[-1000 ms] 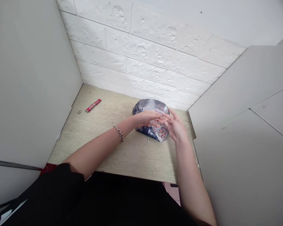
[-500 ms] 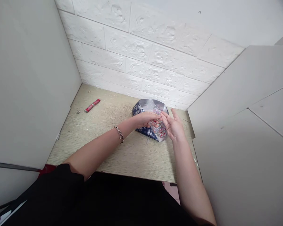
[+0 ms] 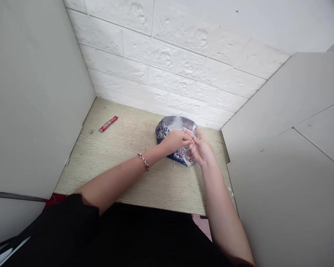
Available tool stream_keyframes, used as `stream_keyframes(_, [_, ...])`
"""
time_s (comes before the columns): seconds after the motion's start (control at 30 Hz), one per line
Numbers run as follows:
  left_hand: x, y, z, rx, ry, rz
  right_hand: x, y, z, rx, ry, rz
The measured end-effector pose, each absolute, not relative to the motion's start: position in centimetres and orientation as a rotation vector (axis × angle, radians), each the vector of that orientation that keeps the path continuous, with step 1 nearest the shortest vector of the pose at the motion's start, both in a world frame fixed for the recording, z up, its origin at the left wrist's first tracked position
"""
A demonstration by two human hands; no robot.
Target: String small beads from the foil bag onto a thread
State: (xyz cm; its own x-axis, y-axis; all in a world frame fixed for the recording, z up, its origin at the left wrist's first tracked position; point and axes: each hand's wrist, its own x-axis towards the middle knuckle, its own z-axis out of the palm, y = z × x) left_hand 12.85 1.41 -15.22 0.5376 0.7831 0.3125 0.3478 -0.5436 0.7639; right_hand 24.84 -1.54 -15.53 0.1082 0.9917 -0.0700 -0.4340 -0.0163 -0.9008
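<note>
Tube, red, lies far left on desk. Left hand just turned over, back up, fingers curled; can't tell if grip holds anything. Blue bag of beads sits under both hands. Right hand shows palm, fingertips meeting left's; grip unclear too. Looks like fiddly finger work.
</note>
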Motion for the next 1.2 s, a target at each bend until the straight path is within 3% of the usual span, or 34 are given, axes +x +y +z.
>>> stream_keyframes(0.33, [13.4, 0.6, -15.4, 2.310, 0.993, 0.909, 24.5, -1.8, -15.4, -1.013, -0.788, 1.325])
stream_keyframes(0.73, [13.3, 0.8, -15.6, 1.945, 1.010, 0.861, 23.5, -1.3, -16.5, -1.074, -0.931, 1.140])
stream_keyframes(1.2, [13.5, 1.0, -16.1, 1.609, 0.919, 0.836, 23.8, -1.7, -15.8, -0.937, -0.885, 1.207])
